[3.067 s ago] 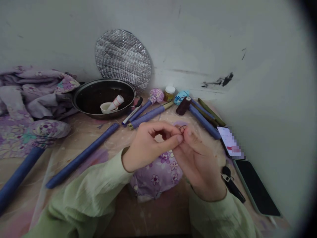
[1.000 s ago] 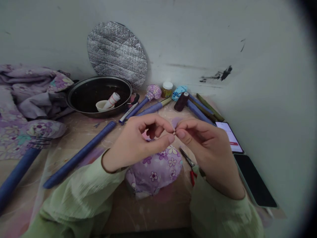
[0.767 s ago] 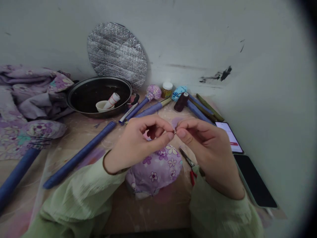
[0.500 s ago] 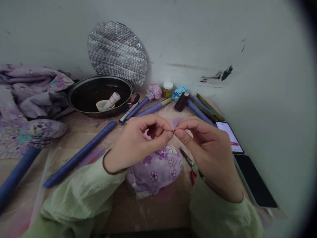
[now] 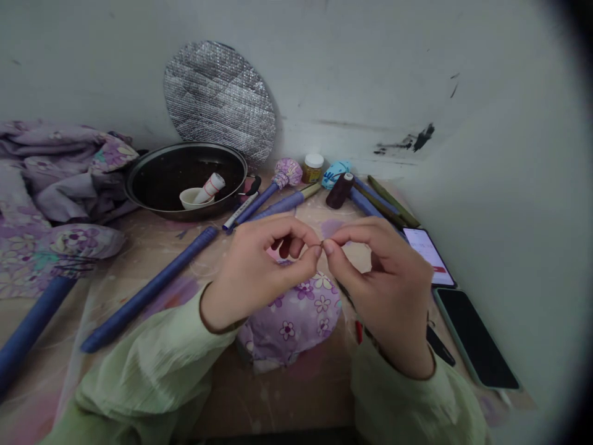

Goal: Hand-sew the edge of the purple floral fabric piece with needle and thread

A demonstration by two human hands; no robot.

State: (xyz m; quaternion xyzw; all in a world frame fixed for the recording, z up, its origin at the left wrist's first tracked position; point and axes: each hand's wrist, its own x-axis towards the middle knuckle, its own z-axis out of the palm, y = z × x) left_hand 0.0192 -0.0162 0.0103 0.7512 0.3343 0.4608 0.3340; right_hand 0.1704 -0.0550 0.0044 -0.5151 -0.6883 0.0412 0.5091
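Note:
My left hand [image 5: 264,266] and my right hand [image 5: 386,278] meet fingertip to fingertip above the table, each with thumb and forefinger pinched. A tiny dark thing shows between the tips, too small to name. Under and behind my hands lies a purple flowered cloth bundle [image 5: 294,327], its upper part hidden by my left hand. Scissors with a red part on the handle [image 5: 359,332] lie beside the bundle, mostly covered by my right hand.
A black pan [image 5: 185,213] holds a white cup [image 5: 189,198]. Blue-wrapped sticks [image 5: 148,290], a dark thread spool [image 5: 340,190], a jar [image 5: 312,168] and two phones [image 5: 477,340] surround my hands. Flowered cloth [image 5: 60,185] is piled at left.
My right hand has shifted slightly left and turned a little, covering more of the scissors. A black object beside its wrist now shows. My left hand stays nearly in place.

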